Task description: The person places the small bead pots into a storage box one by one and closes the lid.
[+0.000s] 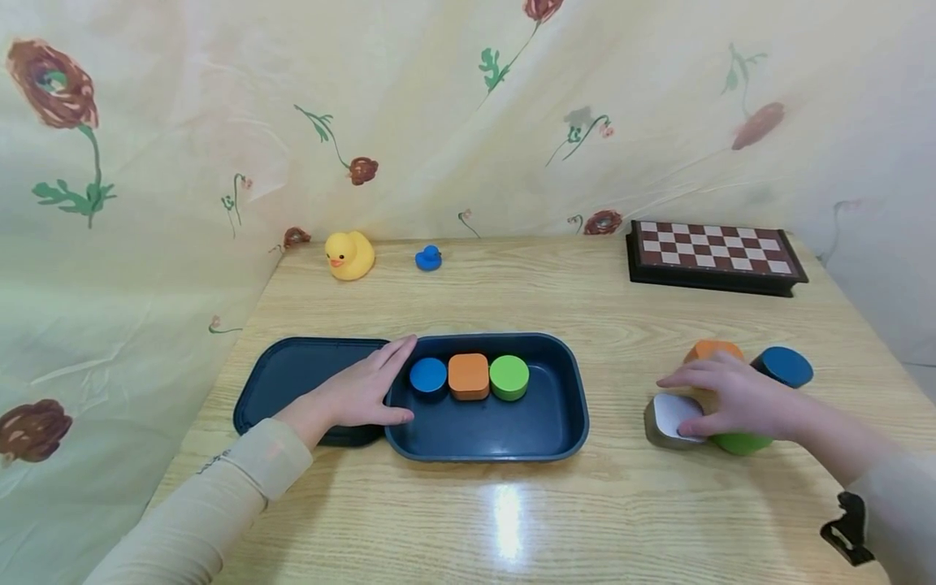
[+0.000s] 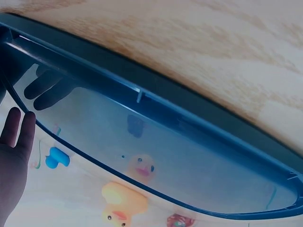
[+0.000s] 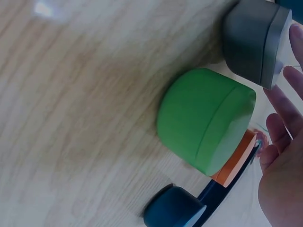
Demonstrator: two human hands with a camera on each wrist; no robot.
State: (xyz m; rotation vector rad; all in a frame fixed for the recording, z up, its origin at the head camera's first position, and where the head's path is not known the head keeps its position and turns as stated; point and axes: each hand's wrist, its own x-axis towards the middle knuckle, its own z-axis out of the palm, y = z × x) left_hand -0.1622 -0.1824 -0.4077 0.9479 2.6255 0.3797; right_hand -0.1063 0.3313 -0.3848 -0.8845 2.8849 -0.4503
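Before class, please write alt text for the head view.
A person's right hand is over a white-topped block, near three more blocks, while the left hand is at the left rim of a dark box holding a blue block, an orange block and a green block. Behind are a yellow duck, a blue duck and a checkered board.

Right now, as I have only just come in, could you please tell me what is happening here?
A person's right grip is over a white-topped grey block; whether it holds the block is unclear. The left grip is spread at the left rim of a dark blue box. Inside, a blue block, an orange block and a green block stand in a row. Three more coloured blocks stand by the right grip.
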